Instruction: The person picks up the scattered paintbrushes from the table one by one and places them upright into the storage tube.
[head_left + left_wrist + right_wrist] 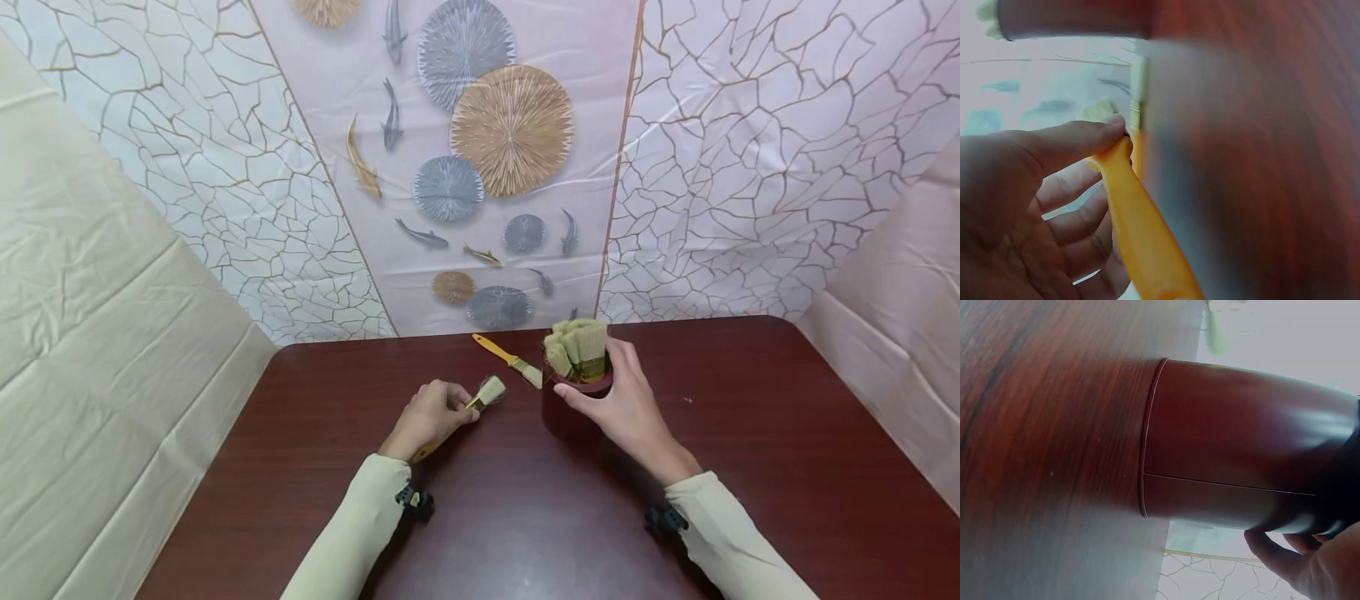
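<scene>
In the head view my left hand (433,414) pinches a paintbrush (491,390) near its ferrule, with the pale bristles pointing away to the right. Its yellow handle (1144,231) runs back past the palm in the left wrist view. My right hand (628,406) grips a dark red round cup (564,412) around its upper part, thumb at the near rim. Several paintbrushes (588,346) stand in the cup with their bristles up. The right wrist view shows the cup's base (1147,440) at the table, fingers (1272,553) against its side.
Another yellow-handled paintbrush (495,347) lies on the table behind, left of the cup, its bristles toward the cup. The dark wooden table (525,517) ends at a patterned cloth backdrop (480,250). Pale cloth (97,333) hangs along the left side.
</scene>
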### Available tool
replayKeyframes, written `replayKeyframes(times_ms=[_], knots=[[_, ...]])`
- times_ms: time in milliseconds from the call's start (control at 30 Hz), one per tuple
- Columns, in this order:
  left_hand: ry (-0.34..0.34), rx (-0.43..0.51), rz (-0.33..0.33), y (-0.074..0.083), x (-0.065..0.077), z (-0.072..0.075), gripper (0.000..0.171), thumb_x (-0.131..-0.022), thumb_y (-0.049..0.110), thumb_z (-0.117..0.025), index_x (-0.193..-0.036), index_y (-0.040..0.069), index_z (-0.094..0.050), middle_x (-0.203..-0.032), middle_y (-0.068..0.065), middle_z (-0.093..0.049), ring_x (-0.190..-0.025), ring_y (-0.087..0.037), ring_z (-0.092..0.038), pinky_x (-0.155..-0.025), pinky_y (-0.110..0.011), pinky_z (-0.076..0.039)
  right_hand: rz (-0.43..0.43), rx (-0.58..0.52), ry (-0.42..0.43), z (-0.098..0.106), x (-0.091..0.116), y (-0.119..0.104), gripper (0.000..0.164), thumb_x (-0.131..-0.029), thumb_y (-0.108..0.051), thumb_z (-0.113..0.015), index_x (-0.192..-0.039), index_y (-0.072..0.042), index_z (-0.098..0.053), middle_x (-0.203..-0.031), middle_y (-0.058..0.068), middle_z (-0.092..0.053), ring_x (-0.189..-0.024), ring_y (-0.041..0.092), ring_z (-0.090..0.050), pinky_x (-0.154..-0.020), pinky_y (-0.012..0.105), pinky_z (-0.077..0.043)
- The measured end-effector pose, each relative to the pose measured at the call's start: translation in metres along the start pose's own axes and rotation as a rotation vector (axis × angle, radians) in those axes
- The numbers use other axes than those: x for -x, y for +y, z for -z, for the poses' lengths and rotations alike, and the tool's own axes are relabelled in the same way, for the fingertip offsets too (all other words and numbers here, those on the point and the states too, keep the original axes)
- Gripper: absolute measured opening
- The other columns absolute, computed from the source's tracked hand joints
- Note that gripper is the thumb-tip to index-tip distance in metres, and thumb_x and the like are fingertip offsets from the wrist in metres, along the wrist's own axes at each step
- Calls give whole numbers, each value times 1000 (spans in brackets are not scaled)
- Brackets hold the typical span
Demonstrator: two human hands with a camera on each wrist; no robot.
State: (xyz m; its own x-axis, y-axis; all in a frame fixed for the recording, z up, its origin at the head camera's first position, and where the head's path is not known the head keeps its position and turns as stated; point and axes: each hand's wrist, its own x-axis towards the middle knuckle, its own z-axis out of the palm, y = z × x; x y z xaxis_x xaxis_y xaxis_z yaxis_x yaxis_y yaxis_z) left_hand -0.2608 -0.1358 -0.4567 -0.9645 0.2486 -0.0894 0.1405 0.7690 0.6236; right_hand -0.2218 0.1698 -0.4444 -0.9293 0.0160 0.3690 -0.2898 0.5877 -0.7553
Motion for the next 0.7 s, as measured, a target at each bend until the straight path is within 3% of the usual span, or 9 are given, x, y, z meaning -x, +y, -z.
replayKeyframes(times_ms=[167,333,500,600,700], knots=[[64,125,-120,19,11,17,11,-95,23,-81,-101,14,-78,-87,5,-73,-77,-12,-65,-72,-33,-55,3,5,-1,-2,0,1,96,-83,-44,-91,-158,-9,-42,-143,15,-46,-122,37,-55,-99,60,-48],[163,242,-252,54,22,38,12,-95,17,-81,-104,11,-76,-92,2,-74,-82,-12,-71,-76,-32,-59,10,6,-3,-4,-2,1,95,-84,-45,-89,-158,-9,-41,-143,15,-46,-121,36,-55,-98,59,-47],[268,334,-410,100,35,55,13,-94,14,-81,-103,8,-73,-90,-3,-74,-77,-12,-71,-74,-30,-60,21,-1,-15,-5,0,1,96,-85,-46,-89,-159,-9,-41,-142,15,-47,-120,35,-55,-97,57,-47],[295,383,-501,133,41,60,13,-95,11,-80,-99,6,-68,-89,-6,-76,-75,-11,-73,-70,-30,-61,35,-1,-3,-3,3,2,95,-84,-44,-90,-158,-8,-42,-140,16,-48,-119,34,-55,-96,55,-47],[293,423,-582,162,39,61,16,-96,8,-77,-109,3,-68,-95,-10,-77,-81,-12,-75,-71,-30,-62,59,1,16,-1,3,3,93,-84,-41,-90,-156,-8,-43,-137,16,-48,-116,33,-55,-94,54,-47]])
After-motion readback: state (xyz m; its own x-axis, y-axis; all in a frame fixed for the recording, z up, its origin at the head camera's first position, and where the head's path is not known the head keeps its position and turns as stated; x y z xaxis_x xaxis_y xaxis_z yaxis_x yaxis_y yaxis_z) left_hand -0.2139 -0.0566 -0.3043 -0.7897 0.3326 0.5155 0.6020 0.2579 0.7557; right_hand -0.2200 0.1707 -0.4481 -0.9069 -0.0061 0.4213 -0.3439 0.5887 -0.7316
